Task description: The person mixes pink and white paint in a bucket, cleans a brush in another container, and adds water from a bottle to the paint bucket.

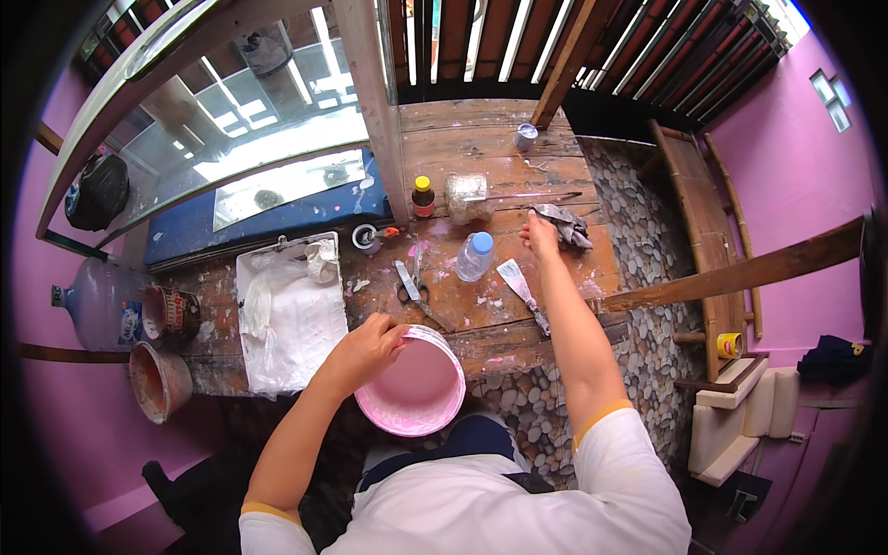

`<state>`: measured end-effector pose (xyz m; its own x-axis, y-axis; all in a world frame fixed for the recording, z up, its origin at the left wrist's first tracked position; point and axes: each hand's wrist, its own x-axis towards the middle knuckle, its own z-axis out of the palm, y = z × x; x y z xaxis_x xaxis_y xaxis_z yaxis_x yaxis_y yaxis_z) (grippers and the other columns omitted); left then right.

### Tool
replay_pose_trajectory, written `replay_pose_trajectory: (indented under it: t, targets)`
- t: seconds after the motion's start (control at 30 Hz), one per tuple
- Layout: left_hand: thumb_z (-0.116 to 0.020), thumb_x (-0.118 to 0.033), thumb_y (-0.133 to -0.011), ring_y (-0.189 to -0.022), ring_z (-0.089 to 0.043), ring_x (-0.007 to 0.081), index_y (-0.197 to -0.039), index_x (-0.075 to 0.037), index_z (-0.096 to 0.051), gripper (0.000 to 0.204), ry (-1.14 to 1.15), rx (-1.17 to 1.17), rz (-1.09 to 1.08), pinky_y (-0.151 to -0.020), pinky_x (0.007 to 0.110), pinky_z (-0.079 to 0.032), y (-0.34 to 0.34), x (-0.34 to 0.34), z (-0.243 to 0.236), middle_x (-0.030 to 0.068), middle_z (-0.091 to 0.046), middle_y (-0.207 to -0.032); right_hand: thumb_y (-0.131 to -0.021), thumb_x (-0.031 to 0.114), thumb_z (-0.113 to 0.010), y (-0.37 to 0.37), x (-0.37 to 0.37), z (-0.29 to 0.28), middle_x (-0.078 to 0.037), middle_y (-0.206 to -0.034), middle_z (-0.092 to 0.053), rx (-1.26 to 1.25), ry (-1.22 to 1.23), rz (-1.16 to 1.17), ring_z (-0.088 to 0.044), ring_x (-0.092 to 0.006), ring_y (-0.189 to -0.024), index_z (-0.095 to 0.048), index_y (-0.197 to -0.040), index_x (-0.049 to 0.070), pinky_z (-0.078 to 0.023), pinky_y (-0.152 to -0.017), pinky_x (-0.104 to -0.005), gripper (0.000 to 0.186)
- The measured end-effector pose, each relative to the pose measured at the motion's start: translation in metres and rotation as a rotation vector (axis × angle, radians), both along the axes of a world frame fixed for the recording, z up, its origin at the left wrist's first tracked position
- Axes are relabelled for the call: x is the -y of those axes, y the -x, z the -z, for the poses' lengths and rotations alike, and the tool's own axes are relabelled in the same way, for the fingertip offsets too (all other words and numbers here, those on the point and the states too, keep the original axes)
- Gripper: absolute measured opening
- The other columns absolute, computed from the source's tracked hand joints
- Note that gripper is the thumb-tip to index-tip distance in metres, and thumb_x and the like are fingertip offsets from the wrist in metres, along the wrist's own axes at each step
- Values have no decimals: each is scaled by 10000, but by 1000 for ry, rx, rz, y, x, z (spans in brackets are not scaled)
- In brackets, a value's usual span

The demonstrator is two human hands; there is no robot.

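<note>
My left hand (372, 348) is closed on the upper left rim of a round pink bucket (413, 381), which is tilted so its pinkish inside shows. The bucket is held at the table's near edge, just in front of my body. Stretched forward to the right, my right hand (538, 235) has its fingers curled at the left end of a crumpled grey rag (568, 228) on the table. Near that forearm lies a scraper (524, 294) with a pale blade. A clear bottle with a blue cap (475, 257) stands between my two hands.
The paint-spotted wooden table (499, 139) also bears a yellow-capped bottle (423, 197), a clear jar (465, 198), scissors (413, 294), a small cup (365, 238) and a white tray (291, 305). A glass case (240, 120) stands behind, and a wooden rail (740, 277) slants at right.
</note>
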<state>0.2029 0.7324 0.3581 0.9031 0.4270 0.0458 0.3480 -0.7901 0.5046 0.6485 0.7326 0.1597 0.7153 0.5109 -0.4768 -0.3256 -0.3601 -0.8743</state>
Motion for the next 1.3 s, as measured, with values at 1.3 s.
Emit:
replay_pose_trajectory:
  t: [1.3]
  targets:
    - [-745,-80,-873,-898,-627,376,-1127,16,-594,310,-16,461,-420,-798,441,-542,66,44,24,187,-595,-986,-1052,96,-592,213,239,-366,-89,-942,-724,619,-406,-173,-677,-112,-734,-603,-1129,44,-485,-621,-228,94]
